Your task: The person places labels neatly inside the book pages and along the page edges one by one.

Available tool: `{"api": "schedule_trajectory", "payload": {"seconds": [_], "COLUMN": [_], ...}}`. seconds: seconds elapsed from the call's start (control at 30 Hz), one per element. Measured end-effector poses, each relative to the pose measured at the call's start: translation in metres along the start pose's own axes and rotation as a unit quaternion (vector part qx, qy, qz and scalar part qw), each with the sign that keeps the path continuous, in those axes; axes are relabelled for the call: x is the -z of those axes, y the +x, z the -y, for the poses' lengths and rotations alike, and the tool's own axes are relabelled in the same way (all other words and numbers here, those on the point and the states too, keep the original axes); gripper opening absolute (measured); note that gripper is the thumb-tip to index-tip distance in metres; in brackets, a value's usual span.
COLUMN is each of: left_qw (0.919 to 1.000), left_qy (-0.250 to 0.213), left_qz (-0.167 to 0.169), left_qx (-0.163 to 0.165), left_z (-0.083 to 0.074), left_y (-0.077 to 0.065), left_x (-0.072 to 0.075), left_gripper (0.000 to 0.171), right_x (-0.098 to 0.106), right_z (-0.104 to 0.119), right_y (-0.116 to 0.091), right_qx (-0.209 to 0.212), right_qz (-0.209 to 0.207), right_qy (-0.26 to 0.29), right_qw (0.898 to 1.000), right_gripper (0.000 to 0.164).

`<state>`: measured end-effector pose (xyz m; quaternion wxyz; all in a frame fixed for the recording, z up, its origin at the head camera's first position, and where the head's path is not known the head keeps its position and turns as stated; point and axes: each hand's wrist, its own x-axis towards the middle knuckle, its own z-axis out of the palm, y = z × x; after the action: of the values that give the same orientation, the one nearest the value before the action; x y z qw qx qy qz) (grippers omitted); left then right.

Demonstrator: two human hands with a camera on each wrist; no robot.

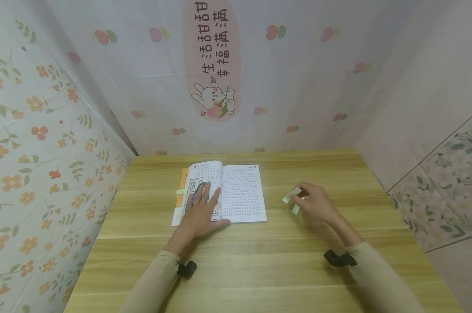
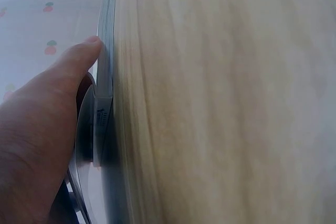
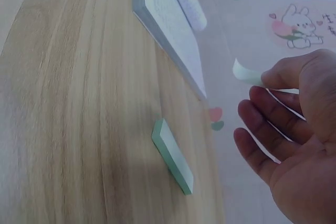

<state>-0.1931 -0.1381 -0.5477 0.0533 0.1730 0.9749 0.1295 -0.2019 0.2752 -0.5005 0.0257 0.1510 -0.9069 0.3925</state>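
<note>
An open book (image 1: 241, 195) lies on the table, with printed text on its right page and a building drawing on its left. My left hand (image 1: 202, 213) rests on the left page, fingers spread; in the left wrist view the thumb (image 2: 84, 56) touches the book's edge (image 2: 106, 40). To the right of the book, my right hand (image 1: 316, 202) pinches a pale green sticky note strip (image 3: 247, 73) between thumb and index finger, its free end curling. Below that hand, a small green pad of sticky notes (image 3: 173, 156) lies on the table. Another pale green strip (image 1: 182, 191) sticks out from the book's left edge.
The wooden table (image 1: 251, 265) carries the book and the pad. Behind it hangs a pale curtain (image 1: 310, 87) with a rabbit print, and a flowered cloth (image 1: 36, 143) hangs at the left. Black bands (image 1: 339, 258) sit at both wrists.
</note>
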Motion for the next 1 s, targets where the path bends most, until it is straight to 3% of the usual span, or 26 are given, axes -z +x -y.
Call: {"api": "schedule_trajectory", "payload": {"seconds": [0.3, 0.53, 1.0], "left_qw": [1.0000, 1.0000, 1.0000], "left_qy": [0.001, 0.005, 0.004], "left_qz": [0.001, -0.002, -0.004], "left_qx": [0.000, 0.000, -0.002], "left_z": [0.000, 0.000, 0.000], "left_y": [0.000, 0.000, 0.000], "left_x": [0.000, 0.000, 0.000], "left_gripper": [0.118, 0.117, 0.117], "right_x": [-0.007, -0.010, -0.018], "right_z": [0.003, 0.007, 0.013], "right_y": [0.006, 0.015, 0.025], "right_qx": [0.024, 0.039, 0.030], "right_qz": [-0.003, 0.008, 0.003], "right_qy": [0.018, 0.032, 0.024], "right_qw": [1.000, 0.999, 0.999], "right_gripper": [0.006, 0.017, 0.013]}}
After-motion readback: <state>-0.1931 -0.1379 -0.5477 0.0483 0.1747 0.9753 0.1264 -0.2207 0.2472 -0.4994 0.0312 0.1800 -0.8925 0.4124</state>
